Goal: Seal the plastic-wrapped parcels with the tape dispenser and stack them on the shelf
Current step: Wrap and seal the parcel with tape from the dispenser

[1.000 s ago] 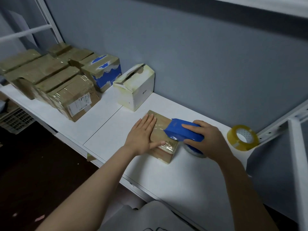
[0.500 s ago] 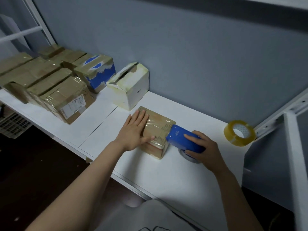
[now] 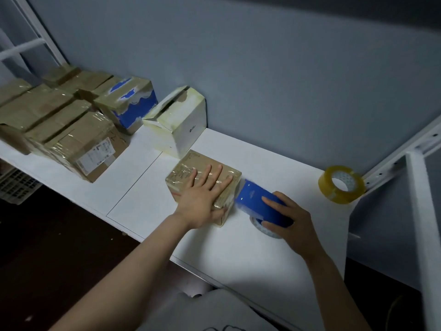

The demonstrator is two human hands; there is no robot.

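Observation:
A small brown parcel (image 3: 188, 172) wrapped in clear plastic lies on the white shelf (image 3: 262, 254). My left hand (image 3: 202, 199) lies flat on its top with fingers spread, thumb over the near right edge. My right hand (image 3: 290, 219) grips the blue tape dispenser (image 3: 256, 205), whose front end touches the parcel's right side, low near the shelf. Its tape roll (image 3: 265, 229) shows under my palm.
A white box (image 3: 177, 126) stands just behind the parcel. A blue-and-white box (image 3: 130, 103) and several taped brown parcels (image 3: 78, 139) fill the shelf's left part. A spare yellowish tape roll (image 3: 341, 183) lies at the right, by the white frame post (image 3: 422, 235).
The dispenser has run off the parcel's top and down its right side toward the shelf. My left hand has slid further onto the top, fingers spreading.

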